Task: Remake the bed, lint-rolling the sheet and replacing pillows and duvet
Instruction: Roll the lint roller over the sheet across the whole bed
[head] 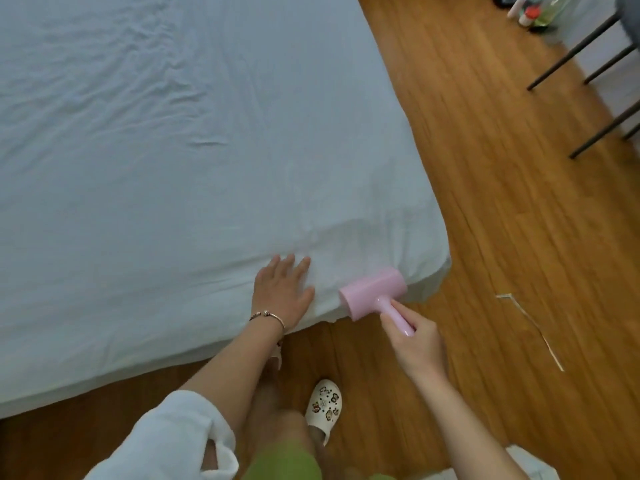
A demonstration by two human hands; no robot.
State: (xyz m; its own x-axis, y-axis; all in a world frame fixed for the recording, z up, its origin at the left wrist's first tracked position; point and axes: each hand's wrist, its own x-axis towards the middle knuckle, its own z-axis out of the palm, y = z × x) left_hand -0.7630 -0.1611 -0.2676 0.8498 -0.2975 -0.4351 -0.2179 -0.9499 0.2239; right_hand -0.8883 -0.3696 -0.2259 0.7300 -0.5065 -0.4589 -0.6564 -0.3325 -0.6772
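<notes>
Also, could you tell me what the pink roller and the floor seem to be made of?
Lint roller: likely plastic, smooth, with a slight sheen on the handle. Floor: wood or wood-look laminate, going by its plank seams and grain; I cannot tell which.

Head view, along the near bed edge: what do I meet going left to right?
White sleeve → left hand flat on the sheet → pink lint roller → right hand → paper strip on the floor.

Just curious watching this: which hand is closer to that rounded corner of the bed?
The right hand. It grips the pink lint roller just beside the bed corner. The left hand rests flat on the sheet, farther along the edge.
</notes>
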